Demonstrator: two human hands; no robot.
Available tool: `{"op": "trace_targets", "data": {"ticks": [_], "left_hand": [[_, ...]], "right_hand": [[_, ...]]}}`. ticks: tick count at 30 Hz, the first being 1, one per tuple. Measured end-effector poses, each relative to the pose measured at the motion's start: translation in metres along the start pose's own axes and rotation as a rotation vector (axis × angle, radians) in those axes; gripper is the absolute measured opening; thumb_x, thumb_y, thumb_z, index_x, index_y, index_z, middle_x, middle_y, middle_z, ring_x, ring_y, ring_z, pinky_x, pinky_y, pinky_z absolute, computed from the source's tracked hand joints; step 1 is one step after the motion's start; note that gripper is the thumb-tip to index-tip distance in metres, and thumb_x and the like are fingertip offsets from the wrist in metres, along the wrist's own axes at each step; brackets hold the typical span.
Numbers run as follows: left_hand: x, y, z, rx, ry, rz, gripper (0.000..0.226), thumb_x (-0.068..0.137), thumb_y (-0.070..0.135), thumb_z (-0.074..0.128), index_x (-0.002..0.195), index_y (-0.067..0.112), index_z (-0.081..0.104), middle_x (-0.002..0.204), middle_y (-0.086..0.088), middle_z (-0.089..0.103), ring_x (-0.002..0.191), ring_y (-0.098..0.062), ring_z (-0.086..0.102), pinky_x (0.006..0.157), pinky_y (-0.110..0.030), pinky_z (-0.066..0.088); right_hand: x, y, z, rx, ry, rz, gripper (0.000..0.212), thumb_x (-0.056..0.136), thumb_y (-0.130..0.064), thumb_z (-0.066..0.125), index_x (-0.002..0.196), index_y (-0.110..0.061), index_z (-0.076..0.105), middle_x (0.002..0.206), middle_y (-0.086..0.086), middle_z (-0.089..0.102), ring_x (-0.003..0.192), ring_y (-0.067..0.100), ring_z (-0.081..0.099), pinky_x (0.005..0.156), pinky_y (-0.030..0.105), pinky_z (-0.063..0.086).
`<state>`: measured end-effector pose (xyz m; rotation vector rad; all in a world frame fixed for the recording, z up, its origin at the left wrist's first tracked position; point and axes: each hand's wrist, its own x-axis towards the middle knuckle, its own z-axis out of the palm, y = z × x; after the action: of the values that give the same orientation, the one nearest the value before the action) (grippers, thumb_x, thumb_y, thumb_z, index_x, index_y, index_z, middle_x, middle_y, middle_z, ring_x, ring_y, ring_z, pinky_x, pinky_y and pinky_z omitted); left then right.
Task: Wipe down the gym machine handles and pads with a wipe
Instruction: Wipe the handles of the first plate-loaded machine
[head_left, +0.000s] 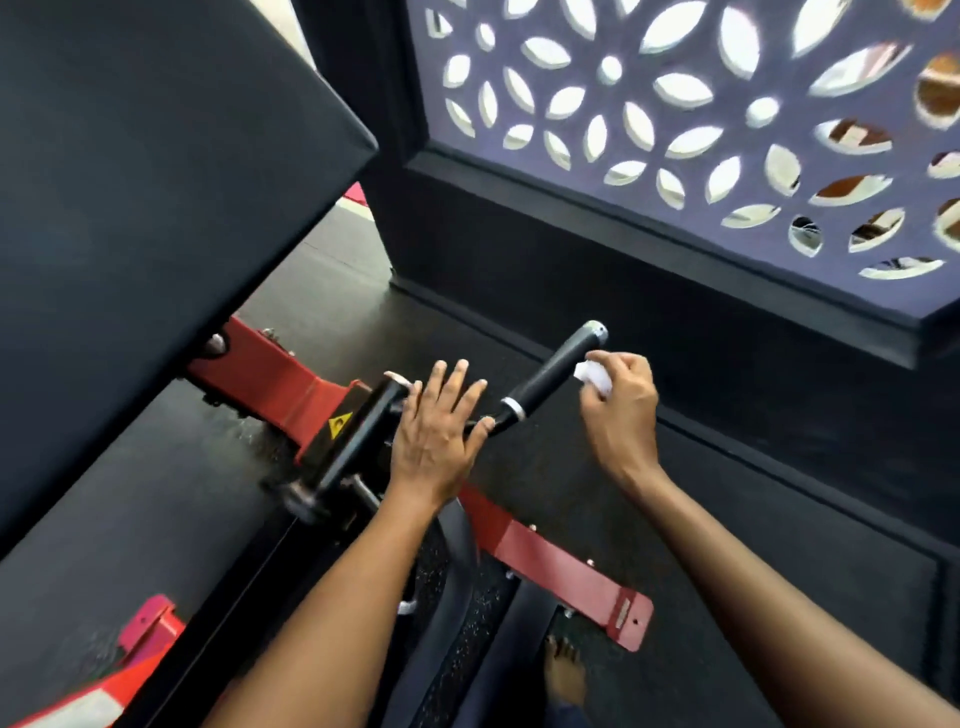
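We count two hands in view. The right hand (621, 410) has its fingers curled round one crumpled white wipe (593, 376), which it pinches just beside the upper half of the handle (551, 373); whether the wipe touches the handle we cannot tell. The left hand (436, 431) lies flat with straight, spread fingers, holding nothing, resting over the black bracket (358, 441) at the handle's lower end, its thumb near the lower ring.

We count one handle: black, tilted up toward the right hand, with one silver cap at the top and one silver ring at the base. Left of the left hand stands one large black pad (156, 208), filling the upper left. We see two red frame pieces: one (270, 379) beyond the left hand under the pad, one (566, 577) below both wrists on the dark floor. One yellow warning sticker (340, 423) sits beside the left hand. One bare foot (563, 670) shows below the right forearm.
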<state>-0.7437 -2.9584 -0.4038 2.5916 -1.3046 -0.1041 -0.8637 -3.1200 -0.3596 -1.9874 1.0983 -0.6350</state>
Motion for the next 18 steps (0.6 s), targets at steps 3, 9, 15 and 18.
{"op": "trace_targets", "data": {"ticks": [3, 9, 15, 18], "left_hand": [[0.019, -0.004, 0.015, 0.043, -0.003, -0.128, 0.066, 0.093, 0.058, 0.023, 0.14, 0.021, 0.05, 0.154, -0.006, 0.035, 0.146, -0.03, 0.021, 0.118, -0.048, 0.01], [0.015, -0.003, 0.034, 0.036, 0.097, -0.261, 0.063, 0.094, 0.048, 0.024, 0.122, 0.011, 0.066, 0.148, -0.016, 0.042, 0.143, -0.038, 0.026, 0.116, -0.054, 0.013], [0.015, 0.001, 0.035, 0.034, 0.129, -0.326, 0.061, 0.091, 0.046, 0.027, 0.138, 0.015, 0.053, 0.159, -0.013, 0.02, 0.145, -0.044, 0.01, 0.115, -0.057, 0.007], [0.018, 0.001, 0.03, 0.027, 0.124, -0.433, 0.072, 0.088, 0.056, 0.029, 0.149, 0.017, 0.036, 0.162, -0.01, 0.009, 0.148, -0.039, 0.003, 0.116, -0.054, 0.002]], "right_hand": [[0.029, 0.015, 0.004, -0.06, -0.04, -0.171, 0.036, 0.082, 0.007, 0.052, 0.116, -0.001, 0.062, 0.115, 0.012, 0.056, 0.101, 0.019, 0.056, 0.093, 0.007, 0.033], [0.033, 0.04, 0.014, -0.465, -0.613, -0.922, 0.04, 0.084, -0.001, 0.041, 0.118, -0.001, 0.062, 0.123, 0.017, 0.06, 0.12, 0.033, 0.054, 0.101, 0.036, 0.042], [0.056, 0.043, 0.012, -0.474, -0.358, -0.635, 0.039, 0.083, 0.009, 0.045, 0.119, 0.003, 0.058, 0.126, 0.019, 0.055, 0.124, 0.034, 0.049, 0.102, 0.048, 0.043], [0.029, 0.03, 0.021, -0.493, -0.63, -1.019, 0.046, 0.082, -0.006, 0.032, 0.113, 0.001, 0.065, 0.119, 0.018, 0.063, 0.115, 0.034, 0.059, 0.1, 0.038, 0.041]]}}
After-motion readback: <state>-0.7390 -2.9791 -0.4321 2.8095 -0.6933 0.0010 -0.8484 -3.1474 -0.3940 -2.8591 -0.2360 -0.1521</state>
